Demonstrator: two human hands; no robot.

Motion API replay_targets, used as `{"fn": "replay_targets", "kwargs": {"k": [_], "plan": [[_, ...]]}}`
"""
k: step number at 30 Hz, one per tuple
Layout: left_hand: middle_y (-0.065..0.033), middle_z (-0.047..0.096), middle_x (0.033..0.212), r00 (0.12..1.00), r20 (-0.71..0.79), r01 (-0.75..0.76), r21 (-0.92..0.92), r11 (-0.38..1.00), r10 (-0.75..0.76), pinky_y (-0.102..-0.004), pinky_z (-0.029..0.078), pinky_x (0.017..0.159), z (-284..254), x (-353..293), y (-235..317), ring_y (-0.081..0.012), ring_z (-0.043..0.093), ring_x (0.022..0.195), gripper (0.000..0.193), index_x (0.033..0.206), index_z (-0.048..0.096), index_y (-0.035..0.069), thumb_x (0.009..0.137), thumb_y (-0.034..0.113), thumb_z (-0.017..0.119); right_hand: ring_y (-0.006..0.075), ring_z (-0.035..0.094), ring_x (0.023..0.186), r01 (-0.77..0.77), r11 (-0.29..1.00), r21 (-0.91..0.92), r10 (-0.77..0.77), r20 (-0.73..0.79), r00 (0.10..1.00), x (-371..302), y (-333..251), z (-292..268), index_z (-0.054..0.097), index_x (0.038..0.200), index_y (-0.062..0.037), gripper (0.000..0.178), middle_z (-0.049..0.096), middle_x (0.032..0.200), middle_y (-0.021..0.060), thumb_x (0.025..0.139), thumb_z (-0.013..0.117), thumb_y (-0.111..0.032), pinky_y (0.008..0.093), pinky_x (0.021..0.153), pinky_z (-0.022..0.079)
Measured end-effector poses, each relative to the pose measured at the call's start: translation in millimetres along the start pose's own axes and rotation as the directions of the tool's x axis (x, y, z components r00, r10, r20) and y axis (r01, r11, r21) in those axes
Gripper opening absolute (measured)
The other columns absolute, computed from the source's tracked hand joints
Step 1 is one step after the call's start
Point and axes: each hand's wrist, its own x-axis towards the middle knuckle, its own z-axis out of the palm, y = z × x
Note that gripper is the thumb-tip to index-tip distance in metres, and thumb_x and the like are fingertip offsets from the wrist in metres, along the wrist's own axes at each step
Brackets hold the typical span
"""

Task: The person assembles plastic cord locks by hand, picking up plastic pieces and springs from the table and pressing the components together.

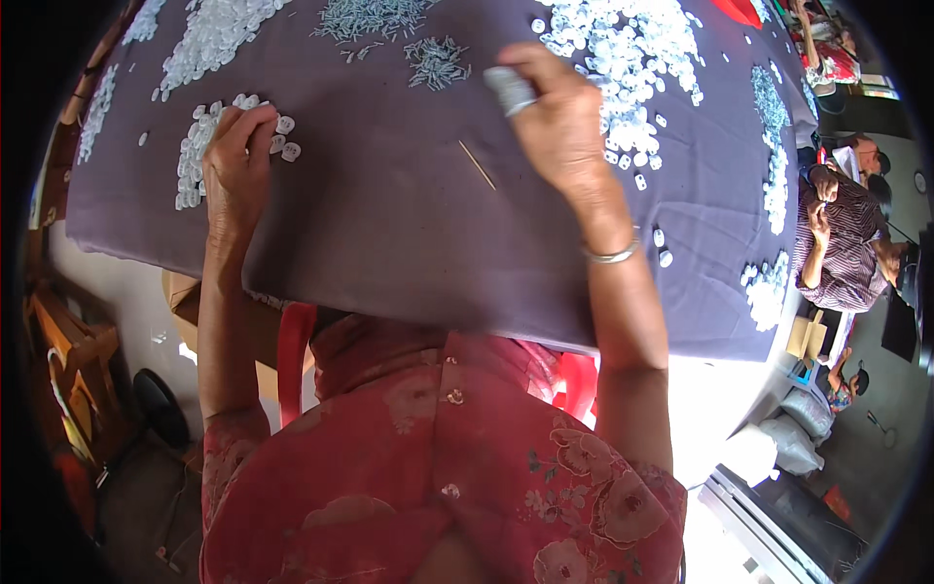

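My left hand (238,165) rests at a small pile of white plastic pieces (190,161) on the left of the table. Its thumb and fingers are bent together in a pinch, and whatever lies between them is hidden. Further right, my right hand (564,122) is raised beside a large heap of similar white pieces (632,58). Motion blurs it slightly; its fingers are curled in, with a pale grey wrapping on one digit. What it holds, if anything, cannot be made out. A thin stick (477,164) lies between the hands.
Small grey-blue pins form one pile (436,63) and a bigger one (365,18) behind it. Another white heap (214,39) is at the far left. The dark tablecloth (389,243) has more piles along its right edge. A person in a striped top (846,238) is at the right.
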Motion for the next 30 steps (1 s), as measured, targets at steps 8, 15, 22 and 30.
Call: {"fn": "replay_targets", "kwargs": {"k": [8, 15, 22, 30], "plan": [[-0.0085, 0.056, 0.076, 0.98, 0.126, -0.102, -0.342, 0.934, 0.153, -0.0298, 0.045, 0.058, 42, 12, 75, -0.0217, 0.057, 0.065, 0.007, 0.088, 0.062, 0.003, 0.081, 0.004, 0.063, 0.0136, 0.061, 0.081, -0.204, 0.96, -0.191, 0.241, 0.199, 0.95, -13, 53, -60, 0.066, 0.099, -0.0079, 0.021, 0.067, 0.092, 0.0062, 0.08, 0.061, 0.001, 0.0269, 0.071, 0.049], [-0.0038, 0.052, 0.074, 0.937, 0.221, -0.139, -0.478, 0.868, 0.272, -0.0259, 0.041, 0.056, 93, 0, 88, -0.0131, 0.049, 0.061, 0.01, 0.089, 0.061, 0.004, 0.08, 0.0, 0.064, 0.0284, 0.061, 0.088, 0.099, 0.907, -0.408, 0.017, 0.27, 0.963, -9, 48, -44, 0.064, 0.095, -0.0048, 0.027, 0.062, 0.089, 0.0083, 0.07, 0.059, 0.007, 0.0369, 0.075, 0.051], [-0.0015, 0.053, 0.073, 0.991, 0.104, 0.008, -0.667, 0.745, 0.082, -0.0221, 0.042, 0.055, 96, -1, 85, -0.0077, 0.051, 0.061, 0.013, 0.088, 0.062, 0.002, 0.078, 0.0, 0.068, 0.0164, 0.059, 0.062, -0.162, 0.957, -0.242, 0.221, 0.242, 0.945, -6, 31, -37, 0.061, 0.083, -0.0012, 0.011, 0.059, 0.071, 0.0061, 0.073, 0.063, 0.002, 0.0289, 0.056, 0.046], [-0.0025, 0.058, 0.089, 0.987, 0.162, 0.148, -0.898, 0.415, -0.002, -0.0195, 0.048, 0.064, 104, 1, 83, -0.0074, 0.056, 0.078, 0.038, 0.116, 0.055, 0.005, 0.081, 0.002, 0.067, 0.0096, 0.059, 0.065, -0.571, 0.488, 0.66, 0.44, 0.379, 0.814, -17, 1, 8, 0.063, 0.092, -0.0008, 0.009, 0.061, 0.075, 0.0027, 0.083, 0.062, -0.001, 0.0196, 0.054, 0.043]]}}
